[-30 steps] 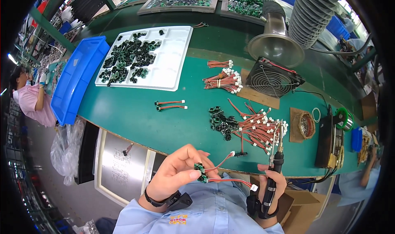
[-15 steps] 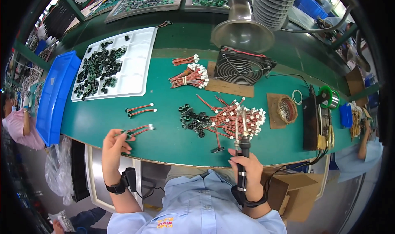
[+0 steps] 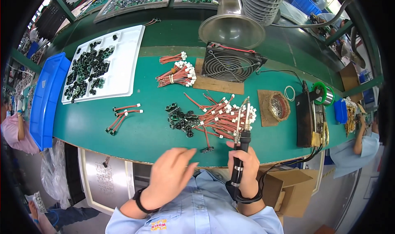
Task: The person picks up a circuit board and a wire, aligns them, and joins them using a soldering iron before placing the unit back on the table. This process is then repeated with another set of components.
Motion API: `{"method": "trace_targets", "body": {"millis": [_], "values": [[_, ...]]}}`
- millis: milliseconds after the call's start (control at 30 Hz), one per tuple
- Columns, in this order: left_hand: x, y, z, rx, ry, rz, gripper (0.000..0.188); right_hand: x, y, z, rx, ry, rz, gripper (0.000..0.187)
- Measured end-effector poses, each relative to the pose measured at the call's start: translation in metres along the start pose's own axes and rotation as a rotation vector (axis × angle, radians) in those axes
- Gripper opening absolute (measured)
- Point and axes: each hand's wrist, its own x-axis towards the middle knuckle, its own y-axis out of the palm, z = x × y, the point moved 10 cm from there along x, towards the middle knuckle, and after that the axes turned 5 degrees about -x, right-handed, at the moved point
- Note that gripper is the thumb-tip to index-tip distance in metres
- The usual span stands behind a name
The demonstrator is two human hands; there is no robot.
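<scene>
My left hand (image 3: pixel 169 178) is over the table's front edge, fingers stretched out and thumb apart, with nothing seen in it. In my right hand (image 3: pixel 246 162) is a black-handled soldering iron (image 3: pixel 242 145), its metal tip pointing away over the wires. Beneath that tip spreads a heap of red-and-black wire leads (image 3: pixel 222 118) with white connectors. Small black-and-green circuit boards (image 3: pixel 181 121) lie at its left side. One lead with a black board (image 3: pixel 207 149) lies nearest my left fingertips. Farther left, several leads with boards (image 3: pixel 121 118) rest together on the green mat.
A white tray (image 3: pixel 123 75) of small boards and a blue bin (image 3: pixel 47 102) stand left. Bundled leads (image 3: pixel 177 75) lie behind the heap. A fan (image 3: pixel 232 63) sits below a metal fume hood (image 3: pixel 232 30). Right are a round tip-cleaning pot (image 3: pixel 275 106), a black box (image 3: pixel 304 121) and a solder reel (image 3: pixel 325 94).
My left hand has let go of the leads at the left and moved right, toward my body. Those leads now lie at a slant. The right hand still holds the soldering iron.
</scene>
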Motion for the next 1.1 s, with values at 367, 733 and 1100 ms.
{"method": "trace_targets", "body": {"millis": [367,733,1100], "values": [[0.021,0.073,-0.020,0.007,0.092,0.091,0.020,-0.006,-0.035,-0.038,0.069,0.044,-0.007,0.035],[-0.017,0.019,0.036,-1.055,-0.449,-0.128,0.009,0.027,0.012,-0.004,-0.100,-0.139,0.288,0.028],[-0.041,-0.004,0.068,-1.197,-0.452,-0.104,0.010,0.040,0.086,0.029,-0.173,-0.181,0.379,0.031]]}}
